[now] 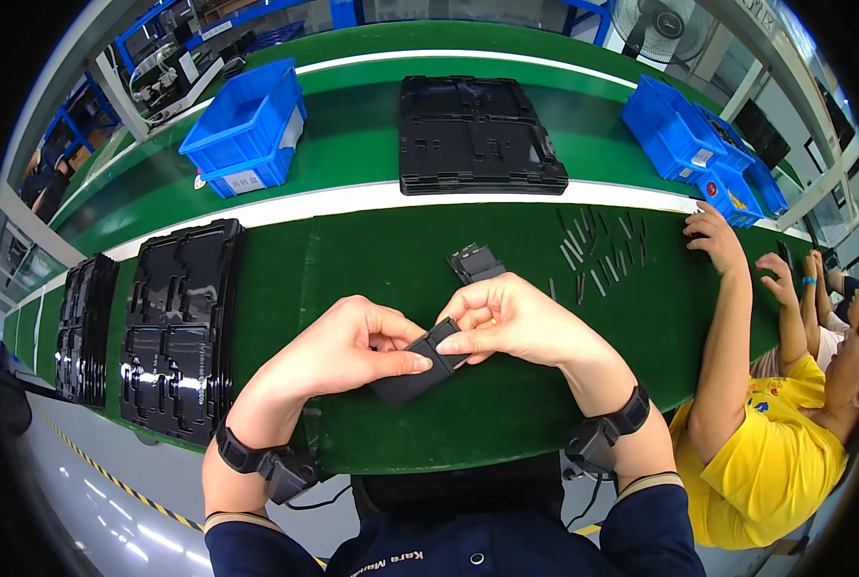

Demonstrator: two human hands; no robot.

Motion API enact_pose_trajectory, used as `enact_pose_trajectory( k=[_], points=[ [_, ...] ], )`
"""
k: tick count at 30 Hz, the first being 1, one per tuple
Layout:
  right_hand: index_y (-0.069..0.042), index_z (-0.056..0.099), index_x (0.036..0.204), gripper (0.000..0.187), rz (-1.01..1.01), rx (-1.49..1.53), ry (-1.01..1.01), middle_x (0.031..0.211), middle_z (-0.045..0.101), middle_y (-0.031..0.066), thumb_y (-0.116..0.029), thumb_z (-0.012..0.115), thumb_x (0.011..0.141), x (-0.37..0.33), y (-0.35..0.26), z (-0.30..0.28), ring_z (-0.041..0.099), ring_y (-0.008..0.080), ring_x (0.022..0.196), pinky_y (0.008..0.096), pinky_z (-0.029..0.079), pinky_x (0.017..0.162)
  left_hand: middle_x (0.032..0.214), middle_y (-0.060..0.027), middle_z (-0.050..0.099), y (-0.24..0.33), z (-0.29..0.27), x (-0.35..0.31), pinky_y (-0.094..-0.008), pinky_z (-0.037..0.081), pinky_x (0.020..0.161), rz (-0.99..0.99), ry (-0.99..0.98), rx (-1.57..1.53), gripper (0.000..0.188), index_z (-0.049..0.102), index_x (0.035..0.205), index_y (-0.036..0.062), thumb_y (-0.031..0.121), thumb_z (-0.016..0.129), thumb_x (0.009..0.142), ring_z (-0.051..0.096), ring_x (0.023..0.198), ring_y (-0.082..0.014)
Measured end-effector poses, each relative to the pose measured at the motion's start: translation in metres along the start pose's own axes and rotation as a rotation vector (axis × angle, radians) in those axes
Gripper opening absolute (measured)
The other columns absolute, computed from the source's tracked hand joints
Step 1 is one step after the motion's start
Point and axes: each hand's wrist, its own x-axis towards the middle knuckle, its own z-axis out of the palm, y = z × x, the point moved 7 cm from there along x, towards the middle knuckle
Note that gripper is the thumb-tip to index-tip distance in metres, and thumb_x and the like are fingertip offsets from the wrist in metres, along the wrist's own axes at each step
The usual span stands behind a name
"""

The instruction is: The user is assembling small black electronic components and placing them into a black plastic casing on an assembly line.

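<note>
The person's left hand (pixel 357 348) is gripping a black case (pixel 416 381) over the green table (pixel 391 440), while the right hand (pixel 508 319) is pinching its upper end. Handling is seemingly remaining unfinished: the case is being held up, with black pieces (pixel 474 263) and thin strips (pixel 598 283) lying loose beyond.

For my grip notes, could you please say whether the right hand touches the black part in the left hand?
Touching: the head view shows the right hand with its thumb laid against the black part.
</note>
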Motion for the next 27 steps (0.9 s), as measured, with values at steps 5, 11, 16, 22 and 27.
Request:
enact_pose_trajectory(
  k=[5,11,16,22,27],
  points=[
    [-0.008,0.045,0.103,0.034,-0.192,0.09,0.238,0.069,0.058,-0.0019,-0.005,0.068,0.079,-0.008,-0.022,-0.019,0.059,0.0046,0.064,0.0174,0.051,0.058,0.094,-0.0083,0.057,0.05,-0.022,-0.011,-0.0297,0.048,0.063,0.308,0.645,0.433,0.049,0.063,0.106,0.0075,0.017,0.079,0.061,0.058,0.074,-0.0159],
    [-0.004,0.052,0.098,0.025,-0.257,0.039,0.372,0.069,0.06,-0.001,-0.005,0.067,0.079,-0.008,-0.028,-0.027,0.06,0.0049,0.067,0.0176,0.051,0.06,0.097,-0.009,0.058,0.066,0.0,-0.017,-0.0327,0.051,0.069,0.627,0.607,0.953,0.05,0.062,0.103,0.0042,0.016,0.079,0.058,0.058,0.085,-0.0246],
    [-0.001,0.055,0.095,0.021,-0.262,0.005,0.456,0.061,0.056,-0.0036,-0.004,0.068,0.078,-0.011,-0.029,-0.027,0.055,0.0017,0.059,0.0164,0.046,0.055,0.095,-0.0095,0.058,0.055,-0.003,-0.012,-0.0318,0.052,0.067,0.586,0.577,0.776,0.046,0.062,0.104,0.0023,0.01,0.077,0.061,0.06,0.083,-0.0238],
    [0.0,0.055,0.095,0.02,-0.325,0.027,0.354,0.07,0.058,-0.0007,-0.001,0.067,0.078,-0.01,-0.031,-0.019,0.055,0.0033,0.065,0.0179,0.045,0.057,0.093,-0.0096,0.058,0.055,0.0,-0.014,-0.0316,0.052,0.065,0.592,0.556,0.693,0.043,0.062,0.103,0.0012,0.007,0.076,0.063,0.06,0.081,-0.024],
    [0.0,0.057,0.094,0.019,-0.407,0.007,0.239,0.079,0.059,0.0022,0.002,0.066,0.077,-0.01,-0.038,-0.009,0.054,0.0047,0.069,0.0192,0.044,0.059,0.095,-0.0081,0.062,0.061,-0.006,-0.016,-0.0269,0.051,0.07,0.557,0.512,0.501,0.043,0.063,0.104,0.0002,0.009,0.078,0.065,0.062,0.082,-0.0163]
  ],
)
